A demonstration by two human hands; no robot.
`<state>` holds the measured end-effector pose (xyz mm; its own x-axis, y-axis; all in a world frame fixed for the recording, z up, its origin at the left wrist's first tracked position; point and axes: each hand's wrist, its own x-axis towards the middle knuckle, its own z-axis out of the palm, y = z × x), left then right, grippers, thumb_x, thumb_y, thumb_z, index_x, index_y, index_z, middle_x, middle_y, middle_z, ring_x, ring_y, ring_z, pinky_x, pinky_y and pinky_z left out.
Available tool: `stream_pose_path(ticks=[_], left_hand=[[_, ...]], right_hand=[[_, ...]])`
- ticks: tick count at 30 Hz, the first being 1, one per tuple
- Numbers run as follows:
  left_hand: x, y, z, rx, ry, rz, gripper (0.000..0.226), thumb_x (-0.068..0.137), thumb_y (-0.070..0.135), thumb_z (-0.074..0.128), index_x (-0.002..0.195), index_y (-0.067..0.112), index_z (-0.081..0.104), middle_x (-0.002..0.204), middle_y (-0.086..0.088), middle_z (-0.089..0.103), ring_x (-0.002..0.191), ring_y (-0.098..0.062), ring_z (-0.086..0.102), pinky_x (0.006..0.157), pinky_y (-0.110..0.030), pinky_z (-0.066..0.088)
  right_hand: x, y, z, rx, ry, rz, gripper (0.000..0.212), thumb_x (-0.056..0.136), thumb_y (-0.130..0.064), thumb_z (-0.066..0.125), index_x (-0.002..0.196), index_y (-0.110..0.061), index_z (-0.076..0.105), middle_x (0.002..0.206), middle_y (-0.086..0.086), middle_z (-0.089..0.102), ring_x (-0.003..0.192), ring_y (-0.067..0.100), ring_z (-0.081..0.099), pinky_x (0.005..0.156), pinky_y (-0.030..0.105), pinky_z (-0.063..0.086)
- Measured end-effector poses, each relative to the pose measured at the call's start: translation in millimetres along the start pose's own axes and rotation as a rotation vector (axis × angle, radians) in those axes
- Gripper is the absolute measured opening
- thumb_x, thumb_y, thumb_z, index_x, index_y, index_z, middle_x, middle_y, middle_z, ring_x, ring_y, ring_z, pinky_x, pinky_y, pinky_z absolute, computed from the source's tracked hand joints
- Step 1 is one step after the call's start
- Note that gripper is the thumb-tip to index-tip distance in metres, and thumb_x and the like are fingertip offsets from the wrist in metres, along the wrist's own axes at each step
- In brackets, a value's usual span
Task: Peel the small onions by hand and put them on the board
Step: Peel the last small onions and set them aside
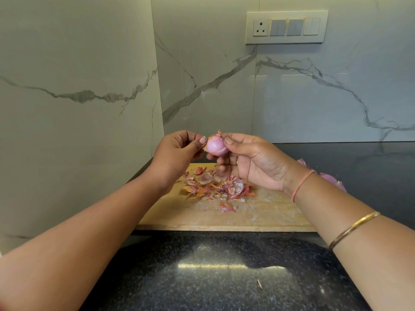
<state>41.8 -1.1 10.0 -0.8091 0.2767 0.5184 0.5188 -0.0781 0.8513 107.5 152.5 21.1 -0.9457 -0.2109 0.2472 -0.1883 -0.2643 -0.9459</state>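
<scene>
The right hand [253, 163] grips a small onion [215, 147] between thumb and fingers, raised above the wooden board [258, 212]. The left hand [177, 153] pinches a loose flap of skin at the onion's left side. A heap of peels [215, 186] lies on the board, which rests on the dark surface [202, 277].

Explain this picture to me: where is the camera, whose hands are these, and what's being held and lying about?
There is no machine: a person wears one camera on the head, looking down at their own bare hands. The right hand holds a small onion, mostly peeled; the left hand pinches loose skin at its side. Below, a wooden board on a dark counter carries a pile of peels. Behind the right wrist show more onions, partly hidden.
</scene>
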Motion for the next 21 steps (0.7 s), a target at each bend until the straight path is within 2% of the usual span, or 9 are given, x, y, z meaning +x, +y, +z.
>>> stream_pose_path(ticks=[3,6,9,11,15,18,21], left_hand=[[-0.3,0.3,1.6,0.013,0.002,-0.007,0.013,0.092,0.009,0.056,0.081,0.009,0.062,0.076,-0.005,0.064,0.068,-0.012,0.063,0.073,-0.020,0.056],[-0.4,-0.8,1.8,0.040,0.000,-0.020,0.012,0.093,0.011,0.055,0.084,0.009,0.062,0.078,-0.007,0.065,0.072,-0.016,0.064,0.080,-0.028,0.056],[-2.4,-1.3,3.8,0.051,-0.006,-0.035,0.011,0.093,0.012,0.056,0.084,0.009,0.062,0.077,-0.006,0.066,0.069,-0.013,0.067,0.082,-0.031,0.055],[-3.7,-0.4,4.6,0.049,0.001,-0.028,0.010,0.092,0.012,0.057,0.083,0.010,0.062,0.078,-0.005,0.067,0.072,-0.014,0.069,0.081,-0.029,0.056],[-5.3,1.4,7.0,0.086,0.000,-0.005,0.011,0.093,0.011,0.055,0.083,0.012,0.060,0.082,-0.004,0.067,0.079,-0.017,0.068,0.078,-0.026,0.057],[-5.0,1.5,7.4,0.145,0.025,0.007,0.014,0.094,0.010,0.053,0.082,0.016,0.058,0.079,0.000,0.063,0.071,-0.007,0.062,0.074,-0.021,0.055],[-3.8,2.5,5.8,0.188,0.041,0.023,0.014,0.095,0.011,0.052,0.082,0.018,0.056,0.081,-0.001,0.063,0.073,-0.009,0.062,0.072,-0.021,0.055]], right_hand=[[-0.1,-0.7,-2.5,0.014,-0.021,0.018,0.026,0.090,-0.011,0.047,0.112,-0.001,0.057,0.088,0.019,0.064,0.064,0.014,0.061,0.060,0.025,0.054],[-0.5,-1.0,-4.1,0.032,-0.038,0.039,0.034,0.083,-0.015,0.050,0.112,0.002,0.056,0.086,0.019,0.065,0.064,0.014,0.061,0.060,0.025,0.054],[0.8,0.2,-4.4,0.025,0.015,0.062,0.034,0.087,-0.022,0.051,0.109,0.003,0.056,0.086,0.017,0.064,0.064,0.015,0.060,0.061,0.026,0.054],[1.6,2.4,-2.3,-0.031,0.065,0.050,0.040,0.079,-0.031,0.060,0.104,0.000,0.058,0.087,0.014,0.060,0.063,0.014,0.058,0.061,0.026,0.054],[4.1,8.5,2.2,-0.124,0.182,-0.028,0.047,0.065,-0.013,0.074,0.106,-0.007,0.052,0.086,0.012,0.059,0.060,0.013,0.056,0.057,0.026,0.052],[5.6,8.3,1.2,-0.179,0.279,-0.088,0.036,0.073,0.002,0.072,0.103,-0.005,0.053,0.087,0.013,0.062,0.059,0.014,0.056,0.056,0.024,0.052],[4.5,6.2,0.2,-0.177,0.254,-0.109,0.032,0.078,0.005,0.068,0.107,-0.001,0.056,0.090,0.018,0.063,0.062,0.015,0.056,0.055,0.021,0.052]])
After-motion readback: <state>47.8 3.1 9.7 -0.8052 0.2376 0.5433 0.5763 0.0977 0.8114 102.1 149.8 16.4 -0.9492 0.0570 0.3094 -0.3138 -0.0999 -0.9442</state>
